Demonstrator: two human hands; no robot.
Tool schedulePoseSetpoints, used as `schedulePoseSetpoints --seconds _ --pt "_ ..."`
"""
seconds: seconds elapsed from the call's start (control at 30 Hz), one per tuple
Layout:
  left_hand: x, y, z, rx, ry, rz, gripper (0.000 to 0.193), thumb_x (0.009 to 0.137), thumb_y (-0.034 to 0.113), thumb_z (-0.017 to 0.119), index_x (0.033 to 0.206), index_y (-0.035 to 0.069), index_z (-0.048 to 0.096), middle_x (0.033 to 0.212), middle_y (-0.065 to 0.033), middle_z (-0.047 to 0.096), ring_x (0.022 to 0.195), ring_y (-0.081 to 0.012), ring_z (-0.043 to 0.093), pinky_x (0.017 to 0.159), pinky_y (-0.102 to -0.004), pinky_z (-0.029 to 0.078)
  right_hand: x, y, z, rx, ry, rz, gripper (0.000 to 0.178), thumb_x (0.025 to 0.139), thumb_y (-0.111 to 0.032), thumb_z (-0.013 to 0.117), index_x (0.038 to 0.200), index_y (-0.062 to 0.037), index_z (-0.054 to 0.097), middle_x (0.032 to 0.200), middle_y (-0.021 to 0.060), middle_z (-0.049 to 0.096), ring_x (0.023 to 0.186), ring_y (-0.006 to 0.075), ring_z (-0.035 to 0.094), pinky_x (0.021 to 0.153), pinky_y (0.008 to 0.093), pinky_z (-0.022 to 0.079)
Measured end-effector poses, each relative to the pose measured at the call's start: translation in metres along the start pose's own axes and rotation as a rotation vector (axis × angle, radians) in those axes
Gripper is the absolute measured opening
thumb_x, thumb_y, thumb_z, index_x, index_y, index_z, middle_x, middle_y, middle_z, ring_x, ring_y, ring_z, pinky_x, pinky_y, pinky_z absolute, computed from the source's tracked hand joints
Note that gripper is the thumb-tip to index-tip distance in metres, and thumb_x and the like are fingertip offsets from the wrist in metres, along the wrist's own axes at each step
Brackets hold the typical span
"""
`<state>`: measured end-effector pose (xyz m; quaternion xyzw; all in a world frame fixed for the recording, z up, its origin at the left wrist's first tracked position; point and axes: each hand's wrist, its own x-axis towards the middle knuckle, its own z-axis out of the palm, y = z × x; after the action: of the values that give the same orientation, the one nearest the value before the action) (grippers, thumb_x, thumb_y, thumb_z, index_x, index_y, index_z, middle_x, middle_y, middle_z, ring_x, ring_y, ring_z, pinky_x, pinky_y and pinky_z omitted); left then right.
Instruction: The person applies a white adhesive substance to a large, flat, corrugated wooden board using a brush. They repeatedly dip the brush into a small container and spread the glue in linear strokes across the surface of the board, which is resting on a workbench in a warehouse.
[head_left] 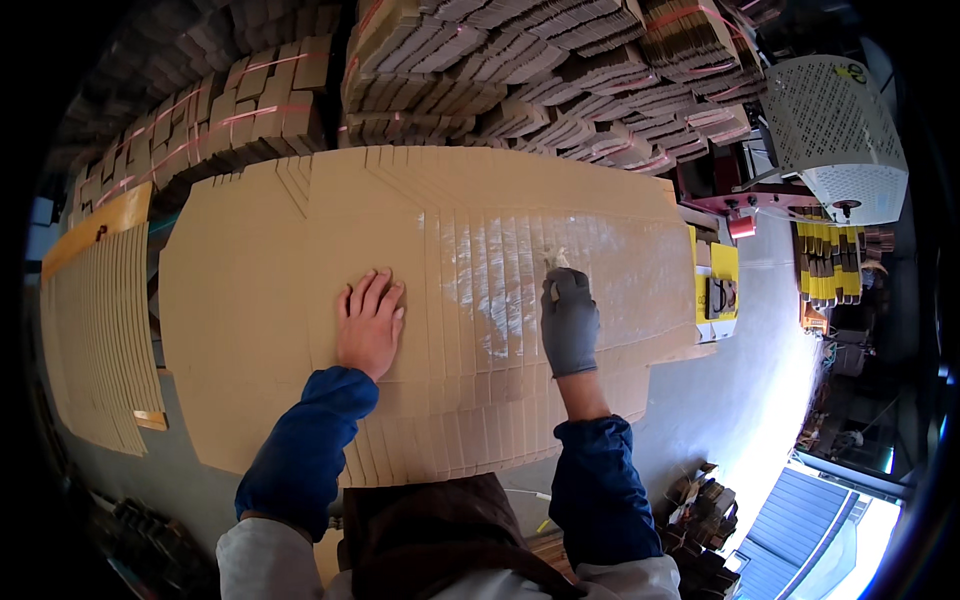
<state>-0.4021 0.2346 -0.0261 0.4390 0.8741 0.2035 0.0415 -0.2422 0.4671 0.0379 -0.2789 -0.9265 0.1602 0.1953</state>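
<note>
Across the middle of the head view lies a wide spread of brown cardboard sheets [250,320], overlapping like fanned cards so that narrow strips show one beside the next. A shiny wet-looking coating [492,290] covers many of those strips, from the centre toward the right. Each sheet should be light and fairly stiff, though likely to bend or crease if lifted by one corner; the whole spread would be heavier and apt to slide apart. Where it shines, the card is probably slippery or sticky, so the better hold would be on the dry outer edges, at the left or along the bottom.

The two hands are well apart. The bare left hand [370,325] lies palm down on dry card left of centre, fingers a little spread, grasping nothing. The right hand [570,320], in a dark grey glove, is closed around one small pale tool, seemingly a brush [556,258], over the coated strips.

Counted out: two fanned spreads, the central one and a smaller fan [95,330] at the far left; one perforated metal guard [835,120] at the upper right. Sheets and tied bundles [500,60] along the top are too many and too overlapped to count exactly.
</note>
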Motion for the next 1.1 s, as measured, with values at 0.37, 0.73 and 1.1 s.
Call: schedulePoseSetpoints --seconds 0.37,0.73,1.1 --pt "-0.001 -0.004 0.000 0.007 0.007 0.005 0.035 0.096 0.018 0.057 0.131 0.011 0.055 0.145 -0.0088 0.047 0.138 -0.0304 0.038 0.115 -0.0531 0.027 0.005 0.008 -0.011 -0.028 0.020 0.198 0.013 0.090 -0.005 0.058 0.101 -0.0025 0.065 0.099 0.0173 0.066 0.086 0.0379 0.066 0.075 0.0423 0.056" --pt "-0.002 -0.004 0.004 0.038 0.004 0.009 0.036 0.097 0.021 0.056 0.132 0.013 0.055 0.147 -0.0072 0.045 0.139 -0.0290 0.038 0.115 -0.0532 0.027 -0.045 -0.032 -0.016 -0.017 0.046 -0.056 0.017 0.081 0.000 0.062 0.096 -0.0087 0.063 0.101 0.0127 0.065 0.077 0.0335 0.067 0.063 0.0426 0.057" --pt "0.001 0.001 0.003 0.007 0.005 0.028 0.036 0.098 0.019 0.054 0.132 0.011 0.054 0.148 -0.0095 0.046 0.140 -0.0314 0.037 0.116 -0.0514 0.025 -0.039 -0.052 -0.012 0.144 -0.146 0.125 0.011 0.090 -0.007 0.063 0.101 -0.0089 0.065 0.104 0.0136 0.066 0.084 0.0388 0.067 0.069 0.0447 0.055"
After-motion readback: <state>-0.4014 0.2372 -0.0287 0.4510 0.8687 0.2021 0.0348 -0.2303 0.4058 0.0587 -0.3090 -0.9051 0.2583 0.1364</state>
